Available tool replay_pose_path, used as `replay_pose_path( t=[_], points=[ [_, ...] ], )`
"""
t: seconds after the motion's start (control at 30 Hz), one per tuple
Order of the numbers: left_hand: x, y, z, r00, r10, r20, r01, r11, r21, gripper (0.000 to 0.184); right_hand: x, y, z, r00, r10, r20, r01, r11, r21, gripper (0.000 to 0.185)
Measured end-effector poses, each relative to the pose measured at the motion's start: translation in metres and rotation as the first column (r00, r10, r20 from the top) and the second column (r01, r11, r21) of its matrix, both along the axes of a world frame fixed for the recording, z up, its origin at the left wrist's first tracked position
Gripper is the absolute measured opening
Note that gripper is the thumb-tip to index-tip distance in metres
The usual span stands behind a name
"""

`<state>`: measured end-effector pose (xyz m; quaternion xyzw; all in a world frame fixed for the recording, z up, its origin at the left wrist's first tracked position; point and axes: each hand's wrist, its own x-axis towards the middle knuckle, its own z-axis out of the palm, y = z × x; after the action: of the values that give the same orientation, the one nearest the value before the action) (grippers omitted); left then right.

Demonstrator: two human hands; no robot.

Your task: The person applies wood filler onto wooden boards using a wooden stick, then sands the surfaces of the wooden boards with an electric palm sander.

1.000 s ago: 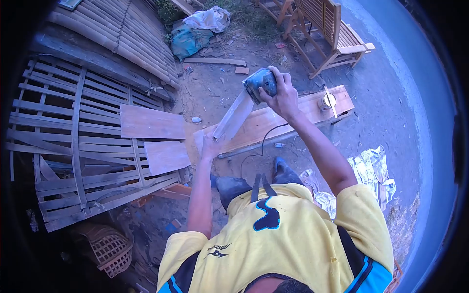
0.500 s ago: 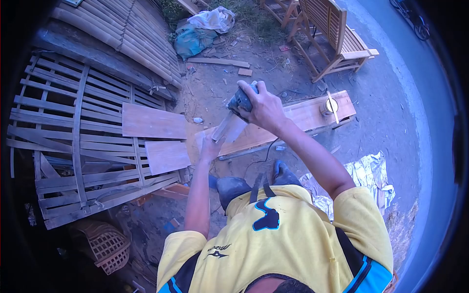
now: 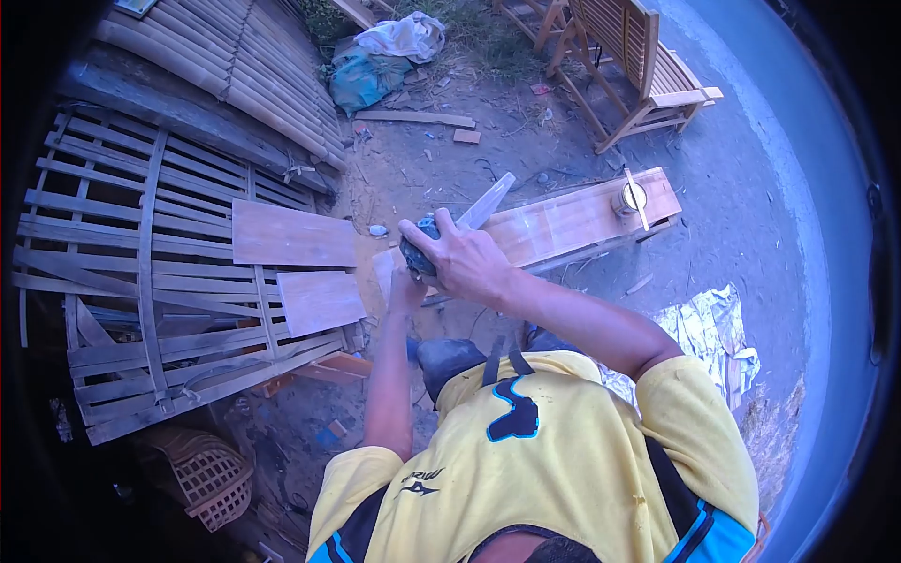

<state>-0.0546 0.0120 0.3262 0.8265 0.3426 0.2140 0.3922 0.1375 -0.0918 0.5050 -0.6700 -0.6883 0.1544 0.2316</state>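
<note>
One sander fills the right hand's grip; the left hand clamps a slat.

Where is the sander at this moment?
In the head view, the sander is a little left of centre, gripped in the right hand, at the near end of the wood strip, beside the left hand.

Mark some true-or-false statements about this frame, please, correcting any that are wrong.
1. The right hand grips a dark tool. True.
2. A stick lies across the tin. True.
3. The tin stands on bare ground. False: it stands on the long plank.
4. Two flat boards lie on the slatted platform. True.
5. The dark tool is above the tin. False: it is close by the left hand.
</note>
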Motion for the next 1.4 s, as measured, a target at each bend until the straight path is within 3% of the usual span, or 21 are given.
replay_pose_path(
  t=[0.07, 0.1, 0.27, 0.37, 0.53, 0.57, 0.6, 0.67, 0.7, 0.73, 0.77, 0.87, 0.93, 1.0, 1.07, 1.2, 1.27, 1.4],
  points=[
    [0.004, 0.003, 0.009, 0.990, 0.012, -0.140, -0.040, 0.979, -0.197, 0.041, 0.028, 0.004, -0.001, 0.994, -0.104, 0.027, 0.104, 0.994, 0.014, 0.081],
    [0.003, 0.002, 0.008, 0.994, 0.017, -0.111, -0.033, 0.989, -0.141, 0.044, 0.046, 0.009, 0.003, 0.985, -0.163, 0.064, 0.163, 0.987, 0.012, 0.080],
    [0.009, -0.003, 0.018, 0.990, 0.044, -0.131, -0.067, 0.982, -0.179, 0.045, 0.135, 0.034, 0.011, 0.874, -0.465, 0.141, 0.472, 0.881, -0.021, 0.084],
    [0.010, 0.002, 0.020, 0.993, 0.014, -0.119, -0.032, 0.988, -0.151, 0.043, 0.115, 0.031, 0.016, 0.909, -0.394, 0.135, 0.404, 0.913, -0.052, 0.083],
    [-0.006, 0.006, -0.015, 0.990, 0.011, -0.139, -0.026, 0.994, -0.103, 0.044, 0.003, 0.007, -0.001, 0.997, -0.066, 0.041, 0.065, 0.998, 0.015, 0.083],
    [-0.015, 0.007, -0.037, 0.994, 0.045, 0.097, -0.031, 0.989, -0.142, 0.040, -0.011, 0.004, -0.004, 0.999, -0.006, 0.034, 0.006, 1.000, 0.012, 0.088],
    [-0.010, 0.007, -0.034, 0.961, 0.120, 0.249, -0.012, 0.918, -0.397, 0.035, -0.014, 0.004, -0.002, 0.999, -0.019, 0.037, 0.019, 1.000, 0.012, 0.088],
    [-0.002, 0.007, -0.028, 0.768, 0.446, 0.459, 0.120, 0.604, -0.788, 0.027, -0.015, 0.001, 0.000, 1.000, 0.001, 0.013, -0.001, 1.000, -0.009, 0.087],
    [-0.001, 0.010, -0.009, 0.967, 0.158, 0.199, -0.036, 0.860, -0.510, 0.030, -0.007, 0.001, -0.001, 1.000, -0.009, 0.016, 0.009, 1.000, -0.010, 0.087],
    [-0.003, 0.014, -0.007, 0.980, -0.012, -0.198, -0.011, 0.993, -0.117, 0.034, 0.007, 0.004, -0.004, 0.997, -0.070, 0.038, 0.070, 0.998, 0.001, 0.086],
    [-0.001, 0.016, -0.017, 0.997, -0.029, -0.065, 0.026, 0.998, -0.049, 0.040, 0.025, 0.010, -0.005, 0.990, -0.129, 0.060, 0.128, 0.992, 0.016, 0.086],
    [0.008, 0.003, 0.013, 0.994, 0.050, -0.092, -0.058, 0.994, -0.088, 0.034, 0.079, 0.019, 0.003, 0.957, -0.268, 0.115, 0.267, 0.963, 0.021, 0.082],
    [0.008, 0.008, 0.009, 0.994, 0.033, -0.101, -0.044, 0.993, -0.109, 0.040, 0.123, 0.024, 0.000, 0.926, -0.352, 0.135, 0.348, 0.936, 0.053, 0.080],
    [-0.001, 0.017, 0.005, 0.992, 0.015, -0.121, -0.030, 0.992, -0.123, 0.045, 0.184, 0.022, 0.004, 0.820, -0.564, 0.097, 0.564, 0.825, 0.033, 0.079],
    [-0.004, 0.031, 0.005, 0.996, 0.025, -0.082, -0.040, 0.982, -0.184, 0.045, 0.218, 0.003, -0.020, 0.762, -0.633, 0.136, 0.635, 0.771, 0.031, 0.081],
    [0.047, 0.031, 0.093, 0.999, 0.036, 0.027, -0.034, 0.998, -0.049, 0.052, 0.237, -0.079, -0.079, 0.597, -0.798, -0.076, 0.793, 0.602, -0.091, 0.087],
    [0.107, 0.027, 0.128, 0.883, 0.016, -0.469, 0.117, 0.960, 0.254, 0.053, 0.217, -0.113, -0.111, 0.543, -0.832, -0.117, 0.813, 0.555, -0.175, 0.087],
    [0.168, 0.045, 0.095, 0.795, -0.090, -0.600, 0.238, 0.956, 0.172, 0.050, 0.187, -0.171, -0.165, 0.433, -0.864, -0.257, 0.866, 0.477, -0.148, 0.082]
  ],
)
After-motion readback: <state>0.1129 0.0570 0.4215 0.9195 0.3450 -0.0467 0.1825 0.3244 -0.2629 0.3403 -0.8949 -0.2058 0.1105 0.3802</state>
